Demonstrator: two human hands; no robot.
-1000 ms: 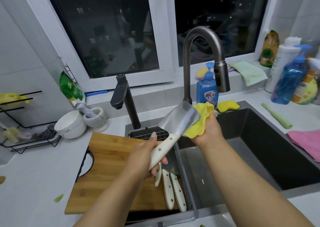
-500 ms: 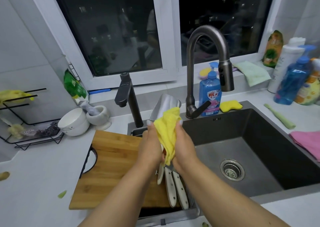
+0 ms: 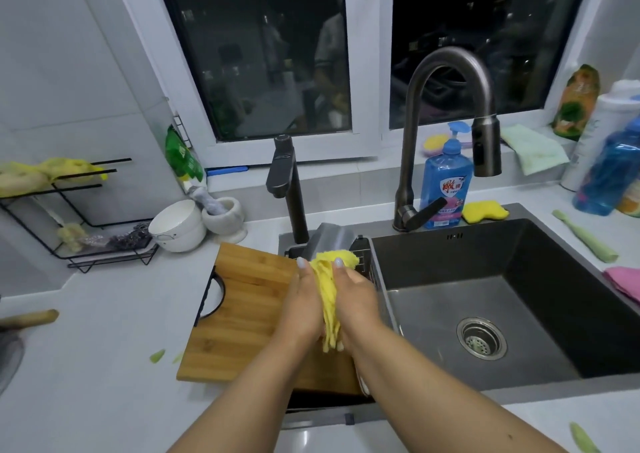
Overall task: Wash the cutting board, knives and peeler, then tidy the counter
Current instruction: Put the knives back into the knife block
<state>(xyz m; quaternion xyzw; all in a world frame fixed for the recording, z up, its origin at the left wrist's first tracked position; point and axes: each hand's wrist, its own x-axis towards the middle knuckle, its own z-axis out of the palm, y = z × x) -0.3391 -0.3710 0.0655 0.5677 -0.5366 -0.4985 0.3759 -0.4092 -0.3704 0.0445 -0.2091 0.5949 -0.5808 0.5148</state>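
The dark sink (image 3: 519,279) before me holds only its steel drain strainer (image 3: 482,338), and to its left the wooden cutting board (image 3: 242,314) lies across the drying rack and the white desk (image 3: 86,366), with a white bowl (image 3: 178,225) and a mortar (image 3: 225,217) holding its pestle standing behind it. Above the board's right edge my left hand (image 3: 303,310) and right hand (image 3: 356,307) press together, both wrapped around the yellow cloth (image 3: 329,290) folded over the cleaver (image 3: 330,239), whose blade sticks up just beyond my fingertips.
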